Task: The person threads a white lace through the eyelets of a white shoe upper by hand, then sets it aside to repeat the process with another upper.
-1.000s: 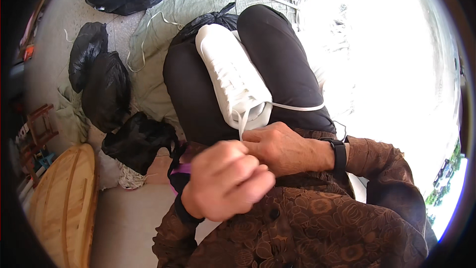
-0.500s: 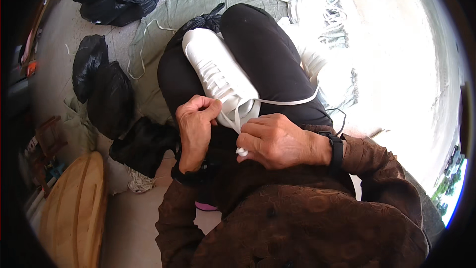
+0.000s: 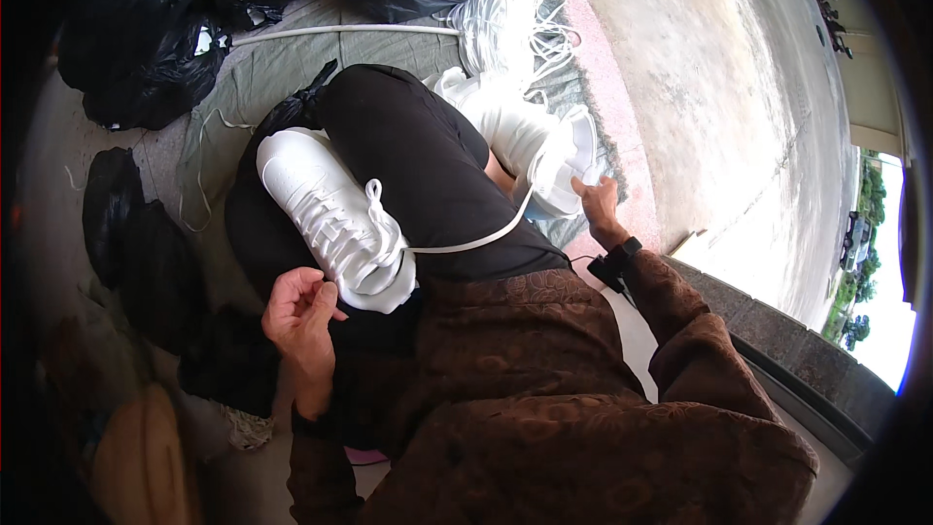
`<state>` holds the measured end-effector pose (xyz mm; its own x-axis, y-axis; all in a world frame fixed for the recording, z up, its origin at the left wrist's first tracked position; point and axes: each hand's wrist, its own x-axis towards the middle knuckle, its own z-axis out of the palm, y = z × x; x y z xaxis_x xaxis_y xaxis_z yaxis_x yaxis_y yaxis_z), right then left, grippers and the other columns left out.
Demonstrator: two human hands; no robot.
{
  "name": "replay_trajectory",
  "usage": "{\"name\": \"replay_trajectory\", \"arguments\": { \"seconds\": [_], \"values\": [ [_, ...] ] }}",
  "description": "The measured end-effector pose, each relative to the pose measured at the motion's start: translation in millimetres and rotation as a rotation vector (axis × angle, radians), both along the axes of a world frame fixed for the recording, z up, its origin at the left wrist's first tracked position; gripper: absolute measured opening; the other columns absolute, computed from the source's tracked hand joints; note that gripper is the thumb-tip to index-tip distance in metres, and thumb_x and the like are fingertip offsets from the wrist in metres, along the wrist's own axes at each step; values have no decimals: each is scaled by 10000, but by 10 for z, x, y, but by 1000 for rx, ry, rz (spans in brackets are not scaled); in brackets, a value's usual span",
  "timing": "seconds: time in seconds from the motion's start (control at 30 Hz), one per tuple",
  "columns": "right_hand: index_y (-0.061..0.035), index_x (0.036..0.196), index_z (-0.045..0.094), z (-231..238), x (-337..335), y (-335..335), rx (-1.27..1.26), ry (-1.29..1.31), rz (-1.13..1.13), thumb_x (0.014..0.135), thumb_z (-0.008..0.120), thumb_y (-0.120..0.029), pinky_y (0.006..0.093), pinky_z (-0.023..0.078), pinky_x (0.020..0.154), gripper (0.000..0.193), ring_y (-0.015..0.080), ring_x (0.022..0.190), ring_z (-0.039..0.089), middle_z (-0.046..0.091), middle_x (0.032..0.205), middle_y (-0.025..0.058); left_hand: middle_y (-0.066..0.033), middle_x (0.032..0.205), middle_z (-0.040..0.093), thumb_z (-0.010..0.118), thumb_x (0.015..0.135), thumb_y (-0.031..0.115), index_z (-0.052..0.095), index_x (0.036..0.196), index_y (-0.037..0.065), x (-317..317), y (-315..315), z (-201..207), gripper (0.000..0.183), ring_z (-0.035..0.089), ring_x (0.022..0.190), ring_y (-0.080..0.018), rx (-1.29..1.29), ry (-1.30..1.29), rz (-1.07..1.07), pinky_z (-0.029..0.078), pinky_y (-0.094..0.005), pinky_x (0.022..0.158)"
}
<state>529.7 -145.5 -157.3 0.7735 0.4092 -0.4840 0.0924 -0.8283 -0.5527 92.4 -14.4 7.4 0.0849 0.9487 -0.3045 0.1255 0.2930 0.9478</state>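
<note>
A white lace-up sneaker (image 3: 335, 219) lies on my dark-trousered lap, toe pointing away and its opening toward me. White lace is threaded across its front; a small loop stands up at its right side. One long lace end (image 3: 476, 245) runs from the shoe over my right thigh toward a heap of white shoes (image 3: 539, 151). Close to the sneaker's heel end, my left hand (image 3: 303, 321) is loosely curled, with nothing visible in it. Out to the right, my right hand (image 3: 601, 209) is beside the heap, thumb and fingers apart; whether it touches a shoe is unclear.
Black plastic bags (image 3: 146, 39) are piled at the far left, with more dark bags (image 3: 136, 243) nearer. A bundle of white laces (image 3: 496, 29) lies beyond the shoe heap on a green-grey sheet (image 3: 389, 49). A wooden board-like piece (image 3: 146, 457) is at lower left.
My right hand has left the sneaker and moved right to the white shoe heap. My left hand has drawn slightly back from the lace. The whole view has shifted toward the right.
</note>
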Motion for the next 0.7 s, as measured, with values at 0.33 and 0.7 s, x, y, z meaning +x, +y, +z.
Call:
{"name": "replay_trajectory", "arguments": {
  "seconds": [0.33,0.7],
  "values": [
    [61,837,657,532,-373,254,713,626,2,867,534,-11,472,530,939,146,234,1021,635,688,977,144,-15,847,598,739,883,19,644,979,-25,53,-187,150,142,545,727,-61,162,-48,1,473,-210,656],
    [-49,1208,606,2328,-2040,826,614,-256,1684,711,763,-107,451,436,984,525,303,1228,532,595,1215,107,-122,1129,701,832,760,57,571,1256,-99,61,-556,317,582,656,1027,-207,-206,-567,334,485,-334,954]
  ]
}}
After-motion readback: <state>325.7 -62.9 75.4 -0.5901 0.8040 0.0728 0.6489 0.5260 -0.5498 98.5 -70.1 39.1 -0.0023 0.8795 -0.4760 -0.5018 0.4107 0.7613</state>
